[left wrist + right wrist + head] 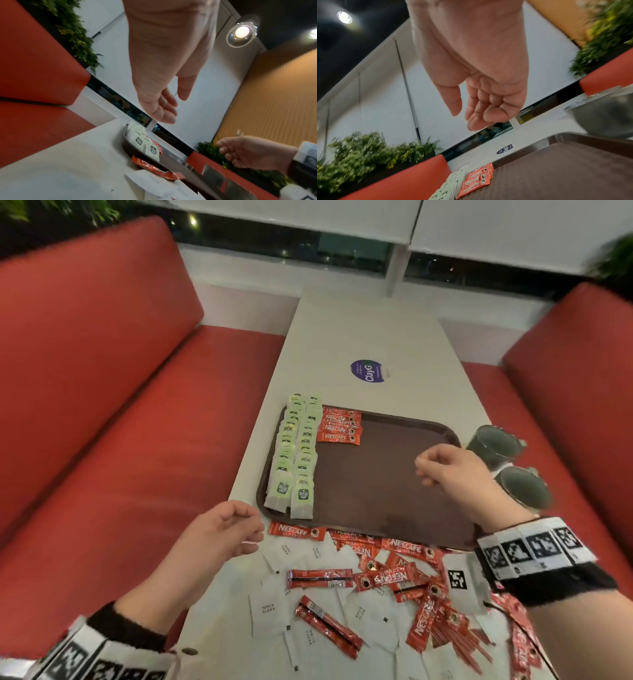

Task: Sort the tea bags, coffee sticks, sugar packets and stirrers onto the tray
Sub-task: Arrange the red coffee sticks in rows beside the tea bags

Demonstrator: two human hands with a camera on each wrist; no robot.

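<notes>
**Both hands empty over a half-sorted worktop**

A brown, fine-textured plastic tray (376,484) with rounded corners and a raised rim lies on the smooth pale worktop (370,333). Along its left edge, pale green paper tea bags (296,453) overlap in two shingled rows. Beside them at the far left corner sits a small stack of glossy red coffee sticks (339,428).

Off the tray, at the near edge, more red sticks (404,577) lie jumbled with flat white square sugar packets (265,609).

The left hand (222,530) hovers near the tray's near-left corner, its grip loosely curled and holding nothing. The right hand (452,474) hangs above the tray's right side, fingers lightly bent, grip likewise empty.

Two round dark-glass cups (493,446) stand just beyond the tray's right rim.
</notes>
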